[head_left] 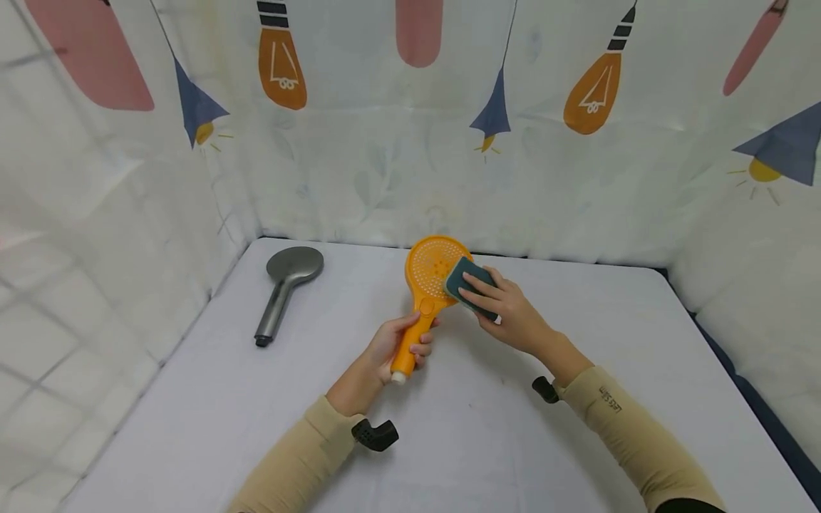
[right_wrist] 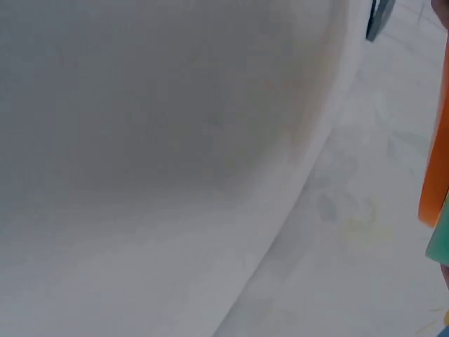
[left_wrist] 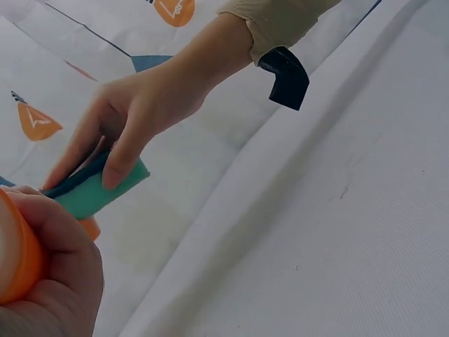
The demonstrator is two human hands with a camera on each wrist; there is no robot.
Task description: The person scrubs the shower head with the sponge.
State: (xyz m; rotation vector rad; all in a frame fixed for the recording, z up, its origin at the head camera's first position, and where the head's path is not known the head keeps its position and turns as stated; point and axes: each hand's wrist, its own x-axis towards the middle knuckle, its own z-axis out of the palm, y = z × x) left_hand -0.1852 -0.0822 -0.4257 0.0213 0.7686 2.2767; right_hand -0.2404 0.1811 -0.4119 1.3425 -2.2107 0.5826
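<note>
My left hand (head_left: 393, 347) grips the handle of an orange shower head (head_left: 439, 261), its perforated round face turned up and toward me above the table. In the left wrist view, the curled fingers (left_wrist: 66, 260) wrap around the orange handle. My right hand (head_left: 513, 313) holds a sponge (head_left: 471, 287) with a dark top layer and a teal-green underside. The sponge lies against the right edge of the shower head's face, covering part of it. At the right border of the right wrist view, slivers of the orange shower head (right_wrist: 435, 168) and the green sponge (right_wrist: 440, 239) show.
A grey shower head (head_left: 287, 285) lies on the left of the white-covered table (head_left: 474, 442), its handle pointing toward me. Behind the table hangs a pale curtain (head_left: 359, 164) printed with lamps and bulbs. More pale cloth encloses the left and right sides.
</note>
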